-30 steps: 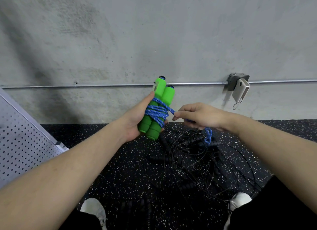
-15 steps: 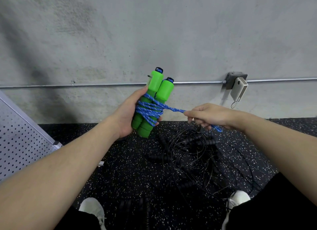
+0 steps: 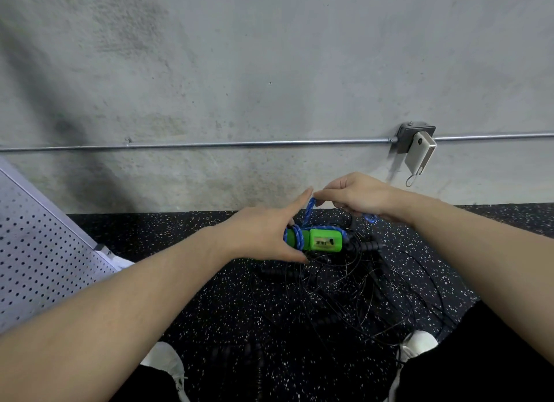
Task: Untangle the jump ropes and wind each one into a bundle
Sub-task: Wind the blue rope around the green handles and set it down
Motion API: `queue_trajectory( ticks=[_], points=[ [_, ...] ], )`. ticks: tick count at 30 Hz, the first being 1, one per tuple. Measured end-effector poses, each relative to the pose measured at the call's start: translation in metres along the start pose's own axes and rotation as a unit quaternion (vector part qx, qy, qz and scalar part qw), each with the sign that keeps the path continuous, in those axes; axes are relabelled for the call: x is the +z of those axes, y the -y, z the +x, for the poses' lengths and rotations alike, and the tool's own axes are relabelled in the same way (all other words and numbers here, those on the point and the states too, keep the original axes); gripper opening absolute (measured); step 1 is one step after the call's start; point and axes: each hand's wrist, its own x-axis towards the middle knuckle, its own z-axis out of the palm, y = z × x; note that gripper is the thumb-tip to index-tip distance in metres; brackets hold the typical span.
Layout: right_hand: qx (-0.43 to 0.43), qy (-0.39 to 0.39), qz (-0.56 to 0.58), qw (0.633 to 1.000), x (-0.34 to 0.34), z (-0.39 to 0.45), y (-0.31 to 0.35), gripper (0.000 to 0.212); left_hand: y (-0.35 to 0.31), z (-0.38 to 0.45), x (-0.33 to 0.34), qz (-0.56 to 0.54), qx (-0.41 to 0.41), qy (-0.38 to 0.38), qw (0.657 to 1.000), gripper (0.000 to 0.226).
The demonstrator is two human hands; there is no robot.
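Head view is filled at the top by a grey concrete wall (image 3: 269,72), and a thin metal conduit (image 3: 239,144) is seen running across it to a junction box (image 3: 405,138), against which a pale flat device (image 3: 419,156) is hung. Below, a black speckled floor (image 3: 186,281) is spread out, and a white perforated panel (image 3: 39,252) is set at the left edge. On the floor between two white shoes, left (image 3: 165,362) and right (image 3: 419,344), a tangle of thin black jump ropes (image 3: 344,287) is heaped, with ribbed black handles buried in it. Above that heap the green handles (image 3: 317,240) are held lying sideways, and coils of blue rope (image 3: 295,237) are wound round them near their left end. The left hand (image 3: 260,234) is stretched over the bundle, forefinger pointed straight out toward the other hand and thumb laid under the handles; how the remaining fingers sit behind the bundle cannot be told. A strand of the blue rope is drawn up from the coils to the right hand (image 3: 356,196), where it is pinched between curled thumb and fingertips, and its loose end is seen poking out under the right wrist.
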Motion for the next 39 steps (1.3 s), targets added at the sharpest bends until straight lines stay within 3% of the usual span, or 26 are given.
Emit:
queue_trajectory(
  ticks=[3,7,10,13,15,18,20,23,26,29,34,39],
  points=[
    [-0.034,-0.028,-0.021,0.999,0.005,0.002,0.007,0.022,0.01,0.006,0.011,0.03,-0.009,-0.012,0.999,0.119],
    [-0.088,-0.043,-0.061,0.993,0.011,0.002,0.018,0.017,0.013,0.011,0.013,-0.013,-0.069,-0.047,0.996,0.111],
    [-0.113,-0.02,-0.107,0.988,0.023,-0.002,0.024,0.017,0.015,0.015,0.014,-0.046,-0.102,-0.061,0.992,0.084],
    [-0.149,-0.003,-0.151,0.977,0.033,-0.006,0.028,0.028,0.018,0.018,0.013,-0.189,-0.142,-0.085,0.968,0.049],
    [-0.155,-0.007,-0.158,0.975,0.034,-0.007,0.03,0.032,0.024,0.021,0.014,-0.313,-0.176,-0.117,0.926,0.037],
    [-0.144,-0.018,-0.097,0.985,0.033,-0.006,0.029,0.03,0.03,0.025,0.014,-0.533,-0.225,-0.148,0.802,0.03],
    [-0.131,-0.028,-0.018,0.991,0.028,-0.005,0.028,0.023,0.032,0.025,0.01,-0.613,-0.219,-0.15,0.744,0.032],
    [-0.101,-0.037,0.104,0.989,0.022,-0.008,0.03,0.011,0.029,0.018,0.001,-0.672,-0.177,-0.121,0.708,0.031],
    [-0.06,-0.062,0.176,0.981,0.019,-0.008,0.031,0.009,0.028,0.015,-0.002,-0.706,-0.152,-0.094,0.686,0.055],
    [-0.026,-0.088,0.219,0.971,0.018,-0.006,0.03,0.016,0.026,0.014,-0.002,-0.705,-0.139,-0.086,0.69,0.065],
    [0.007,-0.078,0.304,0.949,0.017,-0.002,0.029,0.013,0.024,0.012,-0.001,-0.696,-0.082,-0.084,0.708,0.038],
    [0.034,-0.073,0.366,0.927,0.012,-0.001,0.027,0.017,0.023,0.012,0.003,-0.595,-0.045,-0.123,0.793,0.046]
  ],
)
